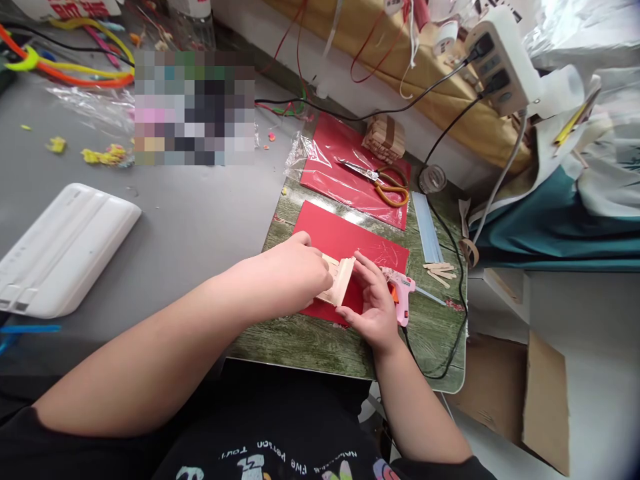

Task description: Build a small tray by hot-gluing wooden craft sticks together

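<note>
A small structure of pale wooden craft sticks [343, 283] is between my hands, above a red sheet [320, 223]. My left hand [295, 270] is closed on its left part; the fingertips are partly hidden behind the knuckles. From the right, my right hand [374, 303] grips its end between thumb and fingers. Just past the right hand lies a pink hot glue gun [403, 303], with a light blue glue stick [431, 297] protruding from its back.
Orange-handled scissors [373, 175] lie on a plastic-wrapped red pack beside a bundle of craft sticks [384, 138]. Blue glue sticks [427, 227], loose wooden sticks [440, 273] and a small glass jar [433, 179] sit rightward. A black cord runs from a power strip [500, 63]. A white device [65, 247] is left.
</note>
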`<state>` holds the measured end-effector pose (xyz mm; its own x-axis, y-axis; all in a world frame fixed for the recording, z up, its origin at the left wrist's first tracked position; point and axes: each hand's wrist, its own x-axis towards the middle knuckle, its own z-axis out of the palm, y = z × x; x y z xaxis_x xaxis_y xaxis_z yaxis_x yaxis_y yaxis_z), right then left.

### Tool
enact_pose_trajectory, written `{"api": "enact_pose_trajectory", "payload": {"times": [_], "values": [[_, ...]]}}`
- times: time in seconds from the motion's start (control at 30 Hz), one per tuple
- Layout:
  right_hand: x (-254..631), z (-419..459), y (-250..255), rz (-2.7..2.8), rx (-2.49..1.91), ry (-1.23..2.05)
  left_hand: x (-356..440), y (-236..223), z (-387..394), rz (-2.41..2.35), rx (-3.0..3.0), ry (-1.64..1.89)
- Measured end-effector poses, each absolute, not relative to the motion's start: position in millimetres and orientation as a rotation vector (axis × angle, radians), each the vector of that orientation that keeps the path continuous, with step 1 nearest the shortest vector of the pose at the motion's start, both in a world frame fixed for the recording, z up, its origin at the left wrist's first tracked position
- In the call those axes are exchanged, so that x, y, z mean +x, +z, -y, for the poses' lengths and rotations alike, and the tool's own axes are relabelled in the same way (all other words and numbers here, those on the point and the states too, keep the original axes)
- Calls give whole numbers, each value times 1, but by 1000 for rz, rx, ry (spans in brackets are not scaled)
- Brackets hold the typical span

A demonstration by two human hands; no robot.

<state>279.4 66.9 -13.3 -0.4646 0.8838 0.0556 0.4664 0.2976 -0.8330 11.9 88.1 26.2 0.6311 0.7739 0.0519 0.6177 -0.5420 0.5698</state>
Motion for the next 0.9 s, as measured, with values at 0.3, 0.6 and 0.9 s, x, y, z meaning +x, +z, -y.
{"api": "enact_pose_trajectory", "payload": {"times": [0.3,0.6,0.9], "values": [[278,-67,-11,2033,-1223,1054,9,38,-89,-931,2371,276],[278,-68,-16,2021,-1149,1005,13,47,-92,-938,2473,65],[282,-65,-26,1862,-1100,1075,10,41,-92,-915,2518,146]]}}
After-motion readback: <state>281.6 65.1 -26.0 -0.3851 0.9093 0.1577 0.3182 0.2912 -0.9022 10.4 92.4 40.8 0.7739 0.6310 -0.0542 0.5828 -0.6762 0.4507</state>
